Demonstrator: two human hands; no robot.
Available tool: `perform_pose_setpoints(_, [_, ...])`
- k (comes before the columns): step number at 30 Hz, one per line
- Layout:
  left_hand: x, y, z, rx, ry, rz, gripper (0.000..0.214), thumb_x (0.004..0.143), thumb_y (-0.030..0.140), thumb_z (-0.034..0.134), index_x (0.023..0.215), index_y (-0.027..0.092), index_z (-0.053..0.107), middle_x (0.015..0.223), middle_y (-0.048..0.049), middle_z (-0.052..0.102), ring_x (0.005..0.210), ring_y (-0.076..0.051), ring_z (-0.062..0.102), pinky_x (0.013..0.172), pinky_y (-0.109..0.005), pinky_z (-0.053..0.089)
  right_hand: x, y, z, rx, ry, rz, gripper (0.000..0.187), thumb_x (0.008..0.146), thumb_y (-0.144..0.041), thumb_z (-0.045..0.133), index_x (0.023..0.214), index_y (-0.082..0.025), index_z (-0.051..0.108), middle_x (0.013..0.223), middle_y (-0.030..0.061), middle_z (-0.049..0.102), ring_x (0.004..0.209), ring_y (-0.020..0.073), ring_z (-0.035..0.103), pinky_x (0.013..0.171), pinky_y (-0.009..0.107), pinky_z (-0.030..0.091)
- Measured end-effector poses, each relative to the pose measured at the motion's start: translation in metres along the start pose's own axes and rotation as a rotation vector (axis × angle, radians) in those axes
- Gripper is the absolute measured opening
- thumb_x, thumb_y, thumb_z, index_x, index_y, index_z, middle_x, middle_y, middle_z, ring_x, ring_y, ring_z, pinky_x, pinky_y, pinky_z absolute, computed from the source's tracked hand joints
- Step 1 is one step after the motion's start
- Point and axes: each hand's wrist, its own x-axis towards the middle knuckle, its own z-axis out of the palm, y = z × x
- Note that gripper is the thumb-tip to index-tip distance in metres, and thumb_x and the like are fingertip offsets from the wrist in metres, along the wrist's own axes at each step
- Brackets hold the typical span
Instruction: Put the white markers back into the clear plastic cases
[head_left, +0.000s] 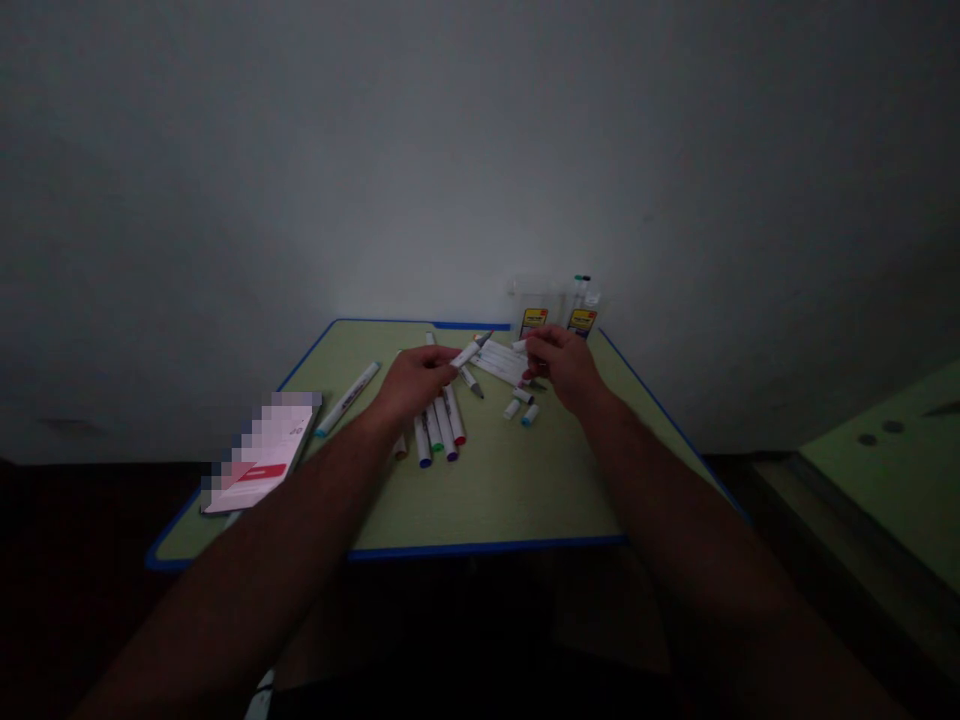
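Note:
My left hand (420, 380) is closed around a white marker (466, 355), whose bare grey tip end points up and to the right. Between the fingers of my right hand (561, 362) is a small white marker cap (519, 345). The two are apart, with a short gap between them. Below my left hand lies a group of white markers (437, 430) with coloured ends: purple, green, red and brown. An uncapped marker (472, 382) rests just under the held one. Several loose caps (523, 407) lie below my right hand, near more white markers (501, 362).
A lit phone or tablet (262, 455), partly blurred out, lies at the table's left. Beside it is a turquoise-ended marker (349, 400). Two clear plastic cases (534, 312) with yellow labels stand at the back by the wall; the right one holds markers. The green table (480, 510) has a blue edge.

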Motion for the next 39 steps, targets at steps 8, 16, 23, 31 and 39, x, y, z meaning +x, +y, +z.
perform_pose_setpoints(8, [-0.008,0.016,0.003,0.007,-0.022,-0.007,0.026,0.071,0.025,0.063,0.092,0.018,0.077,0.066,-0.0011,0.064,0.058,-0.014,0.054,0.056,-0.026,0.041,-0.004,-0.007,-0.001,0.207,-0.173,0.108,0.027,0.069,-0.037,0.078,0.081,-0.019,0.062,0.058,-0.0054,0.058,0.046,0.0090,0.052,0.048,0.027,0.054])
perform_pose_setpoints(16, [-0.011,0.019,0.005,-0.015,-0.074,-0.021,0.022,0.077,0.027,0.054,0.084,0.018,0.073,0.063,-0.0006,0.062,0.052,-0.013,0.049,0.050,-0.024,0.036,-0.007,-0.007,0.001,0.228,-0.177,0.132,0.040,0.073,-0.055,0.077,0.075,-0.019,0.058,0.057,-0.0057,0.057,0.043,0.0082,0.049,0.050,0.028,0.055])
perform_pose_setpoints(23, [-0.011,0.016,0.007,-0.091,-0.119,-0.040,0.019,0.078,0.028,0.056,0.083,0.019,0.072,0.059,0.0009,0.060,0.048,-0.012,0.047,0.048,-0.024,0.035,-0.006,-0.005,0.000,0.189,-0.129,0.129,0.041,0.073,-0.057,0.077,0.075,-0.019,0.060,0.057,-0.0060,0.055,0.042,0.0079,0.047,0.049,0.027,0.055])
perform_pose_setpoints(31, [-0.010,0.019,0.011,-0.344,-0.180,-0.188,0.013,0.079,0.015,0.057,0.084,0.017,0.068,0.075,-0.0050,0.069,0.052,-0.012,0.059,0.049,-0.025,0.045,-0.003,-0.004,-0.007,0.161,-0.086,0.048,0.034,0.079,-0.051,0.074,0.077,-0.019,0.060,0.058,-0.0062,0.054,0.045,0.0076,0.048,0.051,0.026,0.054])
perform_pose_setpoints(39, [-0.009,0.017,0.008,-0.469,-0.194,-0.211,0.019,0.075,0.012,0.064,0.094,0.013,0.067,0.072,-0.0032,0.066,0.051,-0.010,0.058,0.047,-0.022,0.048,-0.005,-0.003,-0.008,0.118,-0.138,0.025,0.030,0.072,-0.043,0.079,0.082,-0.020,0.062,0.059,-0.0070,0.055,0.047,0.0080,0.050,0.052,0.027,0.055])
